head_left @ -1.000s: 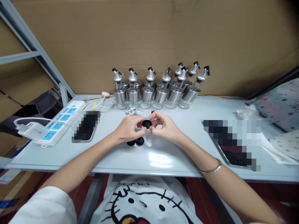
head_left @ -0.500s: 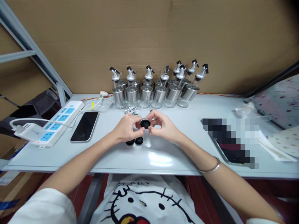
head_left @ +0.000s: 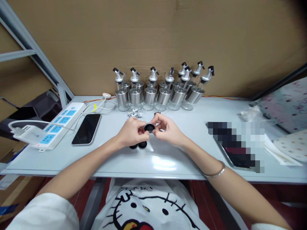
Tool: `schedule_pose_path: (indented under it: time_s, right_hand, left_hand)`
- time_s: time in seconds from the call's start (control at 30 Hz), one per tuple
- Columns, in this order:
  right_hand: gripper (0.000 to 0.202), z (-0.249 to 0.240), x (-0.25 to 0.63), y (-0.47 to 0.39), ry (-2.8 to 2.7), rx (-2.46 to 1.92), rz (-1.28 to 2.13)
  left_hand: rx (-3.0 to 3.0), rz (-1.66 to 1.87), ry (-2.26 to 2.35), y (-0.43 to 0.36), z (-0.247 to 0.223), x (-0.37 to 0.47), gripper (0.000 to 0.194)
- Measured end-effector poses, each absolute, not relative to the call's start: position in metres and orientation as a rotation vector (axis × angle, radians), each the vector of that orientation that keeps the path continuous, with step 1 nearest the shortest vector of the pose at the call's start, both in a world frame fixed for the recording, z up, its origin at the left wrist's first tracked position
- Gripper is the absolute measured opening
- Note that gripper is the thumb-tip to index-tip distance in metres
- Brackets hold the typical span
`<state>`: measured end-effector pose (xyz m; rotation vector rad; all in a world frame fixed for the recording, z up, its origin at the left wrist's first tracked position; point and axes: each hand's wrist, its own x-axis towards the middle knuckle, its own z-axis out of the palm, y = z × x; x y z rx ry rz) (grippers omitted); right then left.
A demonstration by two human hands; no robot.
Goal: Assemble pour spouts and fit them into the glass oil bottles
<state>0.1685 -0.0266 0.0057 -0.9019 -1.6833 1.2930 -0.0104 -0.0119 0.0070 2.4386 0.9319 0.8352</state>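
Between both hands is a bottle pourer stopper [head_left: 149, 127], a black ribbed plug with a silvery rim, its underside turned toward me. My left hand [head_left: 133, 131] is closed on its left edge, and my right hand [head_left: 166, 130] pinches it from the right. Below my left hand, black stopper pieces [head_left: 143, 144] lie on the table, partly covered by the fingers. Small silver spout parts [head_left: 134, 113] sit just behind my left hand. A small black piece [head_left: 157, 113] shows behind my right fingertips.
Several glass bottles with steel sleeves [head_left: 150, 95] line the back of the table [head_left: 182, 163], many topped with pourers. On the left are a power strip [head_left: 59, 124], cables and a phone [head_left: 86, 129]. A partly pixelated dark device [head_left: 236, 156] and plastic wrap [head_left: 250, 113] lie right.
The stopper has tilted slightly in my fingers, and a small silvery part now shows at its lower edge. Both hands stay in nearly the same place.
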Motion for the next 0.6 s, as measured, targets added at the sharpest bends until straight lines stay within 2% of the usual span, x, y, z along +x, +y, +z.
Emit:
schedule_pose_path:
  time_s: [0.3,0.53,0.6]
  right_hand:
    - [0.019,0.005,0.170,-0.024,-1.628,-0.875,1.384]
    - [0.028,0.003,0.177,-0.014,-1.548,-0.828,1.404]
    - [0.029,0.003,0.180,-0.012,-1.534,-0.843,1.359]
  left_hand:
    - [2.513,0.821,0.984,-0.014,0.009,-0.011,0.024]
    - [2.677,1.034,0.970,-0.007,0.000,-0.016,0.016]
    - [2.662,1.080,0.929,-0.006,-0.003,-0.016,0.019]
